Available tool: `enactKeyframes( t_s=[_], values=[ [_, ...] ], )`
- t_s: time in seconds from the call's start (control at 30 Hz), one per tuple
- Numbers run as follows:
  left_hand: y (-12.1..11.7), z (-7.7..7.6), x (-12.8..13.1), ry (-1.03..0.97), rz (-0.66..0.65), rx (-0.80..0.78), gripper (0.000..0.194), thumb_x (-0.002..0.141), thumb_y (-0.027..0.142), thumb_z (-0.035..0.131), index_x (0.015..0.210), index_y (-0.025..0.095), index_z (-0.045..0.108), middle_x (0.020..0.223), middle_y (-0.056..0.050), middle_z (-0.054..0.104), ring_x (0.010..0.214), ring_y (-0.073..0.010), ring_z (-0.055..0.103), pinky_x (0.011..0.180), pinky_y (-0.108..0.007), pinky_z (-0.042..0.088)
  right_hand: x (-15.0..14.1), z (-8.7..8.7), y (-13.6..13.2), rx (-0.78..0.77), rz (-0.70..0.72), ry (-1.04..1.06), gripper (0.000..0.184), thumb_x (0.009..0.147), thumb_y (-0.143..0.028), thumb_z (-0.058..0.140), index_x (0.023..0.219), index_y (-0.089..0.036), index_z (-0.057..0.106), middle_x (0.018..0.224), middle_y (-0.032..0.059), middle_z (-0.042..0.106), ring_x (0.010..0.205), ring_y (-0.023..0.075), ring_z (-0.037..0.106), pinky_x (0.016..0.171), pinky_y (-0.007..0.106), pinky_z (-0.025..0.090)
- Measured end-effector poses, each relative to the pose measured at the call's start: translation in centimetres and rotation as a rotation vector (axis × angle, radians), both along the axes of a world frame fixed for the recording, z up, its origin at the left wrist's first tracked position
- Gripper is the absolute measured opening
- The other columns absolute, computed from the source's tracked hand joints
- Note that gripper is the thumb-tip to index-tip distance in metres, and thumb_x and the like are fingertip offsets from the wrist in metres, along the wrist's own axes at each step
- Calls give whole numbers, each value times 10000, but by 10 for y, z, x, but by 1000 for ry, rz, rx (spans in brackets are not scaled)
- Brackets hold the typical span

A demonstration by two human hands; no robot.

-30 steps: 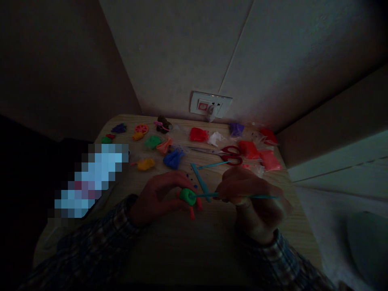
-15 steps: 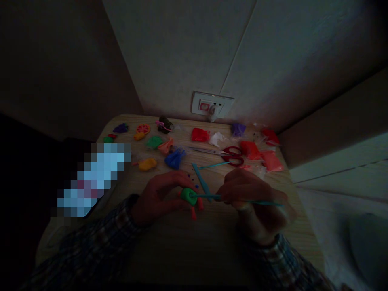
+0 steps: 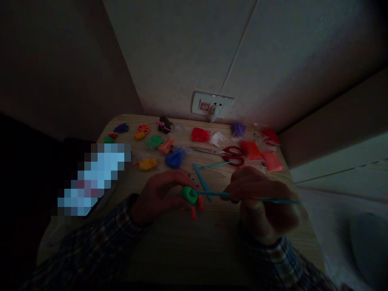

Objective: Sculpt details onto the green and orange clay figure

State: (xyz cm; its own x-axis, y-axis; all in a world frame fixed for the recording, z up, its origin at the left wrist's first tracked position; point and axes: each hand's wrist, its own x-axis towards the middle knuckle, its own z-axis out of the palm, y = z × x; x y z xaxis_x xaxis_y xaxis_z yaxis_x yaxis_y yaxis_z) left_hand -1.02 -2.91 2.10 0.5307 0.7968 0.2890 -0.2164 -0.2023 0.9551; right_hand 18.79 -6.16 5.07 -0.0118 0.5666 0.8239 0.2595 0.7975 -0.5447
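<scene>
In dim light my left hand (image 3: pixel 160 194) pinches a small green clay lump (image 3: pixel 188 194) that has red-orange pieces (image 3: pixel 196 207) under it, just above the wooden table (image 3: pixel 182 246). My right hand (image 3: pixel 260 202) is closed round a thin teal modelling tool (image 3: pixel 251 198), held level, with its tip at the green lump's right side. A second teal tool (image 3: pixel 201 181) lies on the table just behind the lump.
Several coloured clay pieces and packets lie along the table's back, with red-handled scissors (image 3: pixel 227 154) and a third teal stick (image 3: pixel 214 165). A lit phone screen (image 3: pixel 97 178) rests at the left. A wall socket (image 3: pixel 212 106) is behind. The table's right edge drops off.
My right hand has slid to the right along the teal tool, so more of the shaft shows between it and the green lump. My left hand and the lump have stayed put.
</scene>
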Motion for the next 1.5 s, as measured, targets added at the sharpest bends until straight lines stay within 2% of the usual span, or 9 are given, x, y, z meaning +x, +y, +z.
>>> enactKeyframes(
  t_s=[0.17, 0.4, 0.6, 0.73, 1.0, 1.2, 1.37, 1.5],
  values=[
    [0, 0, 1, 33, 23, 3, 278, 779, 433, 742, 876, 173, 722, 811, -67, 702, 775, -209, 664, 746, -350, 529, 0, -2, -1, -4, 56, -50, 162, 948, -224, 518, 922, -218, 678, 643, 17, 685, 506, 173, 599, 506, 352, 493],
    [3, -1, 1, 28, 10, 39, 236, 796, 397, 735, 901, 186, 732, 813, -54, 695, 771, -182, 662, 717, -293, 525, 4, 9, -6, -44, 140, -207, 211, 964, -218, 488, 928, -208, 695, 706, 45, 710, 570, 176, 634, 522, 341, 505],
    [3, -1, 0, -20, -20, -44, 249, 798, 405, 731, 891, 174, 739, 818, -69, 697, 767, -199, 671, 714, -318, 531, 2, 5, -2, 2, 22, -21, 167, 950, -195, 518, 901, -213, 676, 640, 25, 683, 530, 187, 628, 513, 358, 494],
    [2, 0, 1, -41, -48, -85, 249, 783, 401, 746, 877, 171, 730, 806, -60, 702, 741, -190, 661, 685, -307, 527, -4, 0, 0, 23, 27, 36, 167, 953, -192, 514, 904, -209, 673, 613, 9, 667, 514, 174, 610, 501, 341, 482],
    [2, 0, 1, -56, -69, -83, 220, 800, 358, 740, 899, 162, 737, 794, -53, 712, 745, -189, 667, 695, -301, 514, 4, 7, -3, -63, 148, -124, 169, 958, -210, 508, 925, -202, 674, 701, 39, 711, 587, 193, 650, 539, 360, 509],
    [1, -4, 2, -168, -165, -193, 187, 829, 312, 715, 952, 172, 727, 830, -51, 706, 669, -174, 686, 584, -269, 505, 0, 5, 0, -1, 54, 49, 153, 957, -179, 519, 921, -200, 666, 639, 18, 683, 554, 185, 650, 531, 349, 506],
    [1, -4, 4, -215, -199, -186, 168, 827, 261, 721, 968, 172, 735, 838, -34, 705, 767, -184, 713, 718, -288, 543, -4, -1, -1, -19, 72, 30, 175, 966, -201, 495, 914, -210, 662, 642, 20, 681, 561, 194, 651, 521, 354, 501],
    [1, -1, 3, -173, -199, -153, 183, 832, 284, 716, 970, 165, 732, 839, -39, 723, 766, -174, 699, 737, -285, 531, -3, -2, -3, -27, 72, -29, 193, 974, -224, 474, 889, -225, 647, 650, 15, 679, 547, 182, 625, 518, 351, 493]
  ],
)
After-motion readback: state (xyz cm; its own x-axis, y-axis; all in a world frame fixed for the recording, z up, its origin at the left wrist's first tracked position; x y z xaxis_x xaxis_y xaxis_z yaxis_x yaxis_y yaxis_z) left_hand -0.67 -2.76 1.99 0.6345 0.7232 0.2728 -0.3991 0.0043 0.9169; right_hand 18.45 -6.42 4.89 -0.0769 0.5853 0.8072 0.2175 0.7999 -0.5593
